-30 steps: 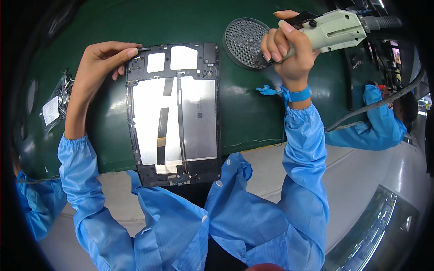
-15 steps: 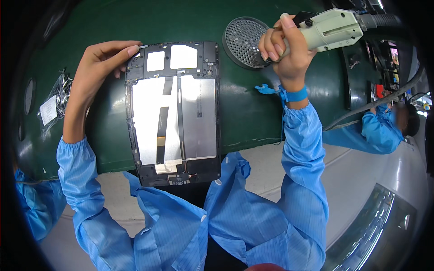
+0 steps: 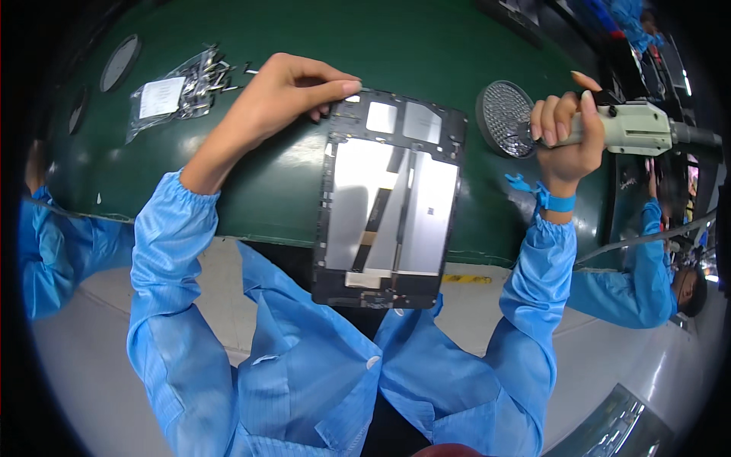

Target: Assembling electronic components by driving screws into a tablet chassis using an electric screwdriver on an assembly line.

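Note:
My left hand (image 3: pixel 293 91) pinches the upper left corner of an opened tablet (image 3: pixel 426 206), thumb and finger closed on its edge. The tablet has a black frame, a silvery back plate and dark ribbon cables; its lower end reaches past the bench edge toward me. In my right hand (image 3: pixel 567 137) is a pale green electric screwdriver (image 3: pixel 640 128), the fingers wrapped round its front part. Its thin bit points left, over the right side of a round grey tray (image 3: pixel 495 114) with a grid of holes. Whether a screw sits on the bit is too small to tell.
A clear plastic bag (image 3: pixel 161 99) with a white label and several small metal parts lies on the green bench (image 3: pixel 266 186) at left, with round discs (image 3: pixel 120 62) beyond it. A cable (image 3: pixel 647 240) runs at right. People in blue sleeves sit on both sides.
The view has shifted, so bench, tablet and tray all appear farther right. The screwdriver has turned to lie more level, its bit now showing by the tray. My left hand keeps its pinch.

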Demonstrator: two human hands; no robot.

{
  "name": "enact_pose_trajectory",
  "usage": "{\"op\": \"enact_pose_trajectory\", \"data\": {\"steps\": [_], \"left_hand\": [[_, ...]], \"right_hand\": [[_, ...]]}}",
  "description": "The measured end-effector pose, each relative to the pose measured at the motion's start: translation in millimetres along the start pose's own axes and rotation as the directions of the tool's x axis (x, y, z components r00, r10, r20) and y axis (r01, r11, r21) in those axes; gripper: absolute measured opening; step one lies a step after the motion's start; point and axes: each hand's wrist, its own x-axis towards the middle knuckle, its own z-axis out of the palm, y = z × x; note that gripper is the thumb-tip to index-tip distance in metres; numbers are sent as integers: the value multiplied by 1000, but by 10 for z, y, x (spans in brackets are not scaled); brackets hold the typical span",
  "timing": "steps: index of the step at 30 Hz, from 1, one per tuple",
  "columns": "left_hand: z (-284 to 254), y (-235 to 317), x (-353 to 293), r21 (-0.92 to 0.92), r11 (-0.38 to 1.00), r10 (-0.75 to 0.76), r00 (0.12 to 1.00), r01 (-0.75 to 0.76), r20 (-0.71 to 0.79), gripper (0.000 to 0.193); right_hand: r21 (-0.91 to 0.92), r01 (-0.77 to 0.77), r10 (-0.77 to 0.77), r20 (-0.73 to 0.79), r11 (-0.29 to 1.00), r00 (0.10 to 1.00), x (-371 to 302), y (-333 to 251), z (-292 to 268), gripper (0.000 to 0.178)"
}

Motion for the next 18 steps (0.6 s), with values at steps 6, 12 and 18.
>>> {"op": "enact_pose_trajectory", "data": {"steps": [6,12,18], "left_hand": [[14,25,-33,13,998,54,998,-54,22,28],[57,106,-26,-28,997,80,995,-78,56,27],[170,198,-45,57,986,158,987,-156,-33,24]], "right_hand": [[116,-27,14,107,993,994,160,-15,482,29],[57,6,-15,147,998,989,225,-21,793,41],[85,-6,-6,139,996,990,199,-89,985,35]]}}
